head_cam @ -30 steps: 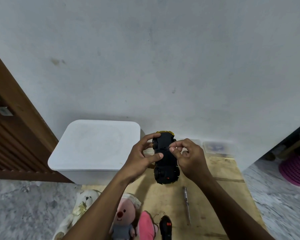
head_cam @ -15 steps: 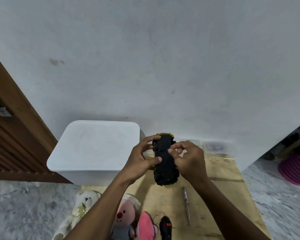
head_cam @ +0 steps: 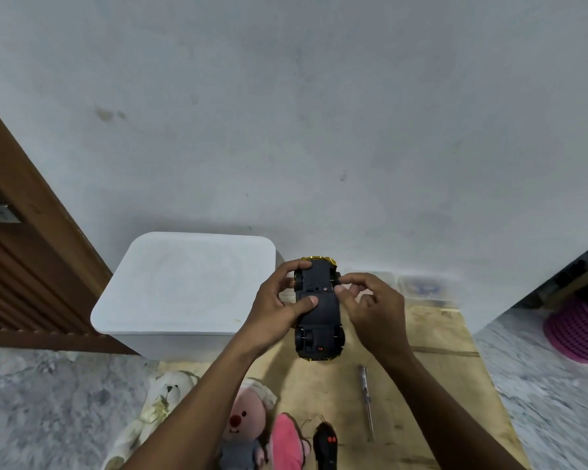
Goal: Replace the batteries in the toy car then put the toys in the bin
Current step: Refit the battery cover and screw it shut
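The toy car (head_cam: 318,310) is held upside down above the wooden board (head_cam: 431,385), black underside facing the camera, gold trim visible at both ends. The battery compartment detail is too small to make out. Whether a small part is held between the right fingertips cannot be told.

Left hand (head_cam: 275,308): fingers (head_cam: 296,266) wrapped over the car's far left edge, thumb pressed on the underside; the hand clamps the car. Right hand (head_cam: 374,308): thumb and forefinger drawn together at the car's far right wheel area, other fingers curled.

Cut off at the lower edge: a white plush bear (head_cam: 160,398), a pink-faced plush (head_cam: 243,418), a pink plush item (head_cam: 286,442) and a black remote control (head_cam: 326,446). The person's left forearm covers part of the bear and the pink-faced plush.

Count: one car, one white bin (head_cam: 187,286) with lid closed, one screwdriver (head_cam: 366,400) lying on the board, three plush items, one remote, two clear plastic containers (head_cam: 421,288) against the wall, both blurred.

Compared with half a second earlier, the right hand has shifted outward, off the middle of the underside toward its right edge. The left grip and the car's position are nearly unchanged.
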Demonstrator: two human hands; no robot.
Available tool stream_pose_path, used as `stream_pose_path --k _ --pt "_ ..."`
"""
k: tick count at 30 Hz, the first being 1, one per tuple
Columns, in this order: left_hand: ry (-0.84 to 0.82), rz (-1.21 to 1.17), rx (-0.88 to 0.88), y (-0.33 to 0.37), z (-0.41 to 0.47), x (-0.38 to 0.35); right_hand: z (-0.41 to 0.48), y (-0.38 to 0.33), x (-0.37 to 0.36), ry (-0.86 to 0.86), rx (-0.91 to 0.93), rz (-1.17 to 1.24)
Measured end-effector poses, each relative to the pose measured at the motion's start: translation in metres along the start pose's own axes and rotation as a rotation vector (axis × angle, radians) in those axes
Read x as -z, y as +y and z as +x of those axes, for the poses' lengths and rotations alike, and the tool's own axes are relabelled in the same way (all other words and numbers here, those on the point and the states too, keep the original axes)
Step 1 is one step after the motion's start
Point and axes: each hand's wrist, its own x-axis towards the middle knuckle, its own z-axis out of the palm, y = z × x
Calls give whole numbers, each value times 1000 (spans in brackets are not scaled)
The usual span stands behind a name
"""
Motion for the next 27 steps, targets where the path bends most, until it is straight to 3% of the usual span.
stream_pose_path --k 2,4,12,16,27 --pt "-10 14 0 -1 0 2 0 12 4 112 -196 128" --pt "-14 0 12 0 -1 4 -2 36 7 136 -301 92" --pt "-13 -11 38 1 2 10 -43 154 9 -463 -656 -409" --pt "-17 13 29 -1 4 13 -60 175 -1 -565 -726 -529" --pt "-21 35 43 3 5 17 -68 197 -11 -534 -723 -497"
